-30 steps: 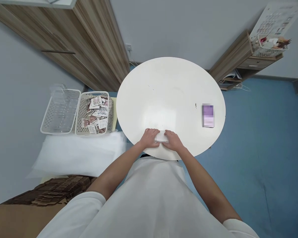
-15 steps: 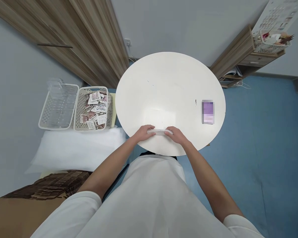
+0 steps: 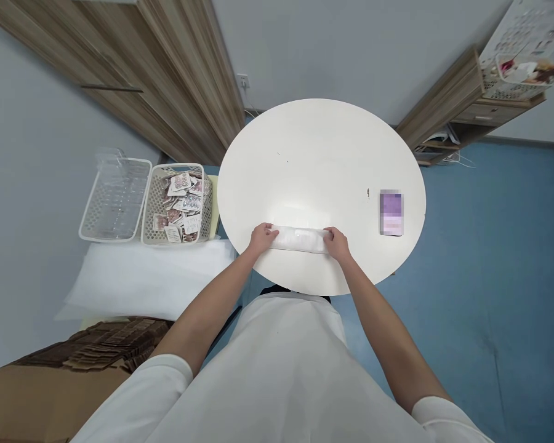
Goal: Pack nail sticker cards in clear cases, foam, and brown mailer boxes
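A long, flat bundle of folded white foam sheet [image 3: 299,239] lies across the near part of the round white table [image 3: 321,147]. My left hand [image 3: 261,239] pinches its left end between thumb and fingers. At the opposite end, my right hand [image 3: 337,243] grips the right corner, fingers curled over the top edge. Whether anything is wrapped inside the bundle cannot be seen.
Left of the table stand a basket [image 3: 206,212] of small carded packs and a basket [image 3: 84,229] of clear plastic trays. White foam sheets [image 3: 152,277] and brown cardboard [image 3: 55,394] lie nearer. A blurred purple item [image 3: 392,213] rests on the table's right side.
The white bundle looked like a narrow roll between my hands; now it shows longer and wider. My hands have moved apart to its ends. The view has shifted slightly.
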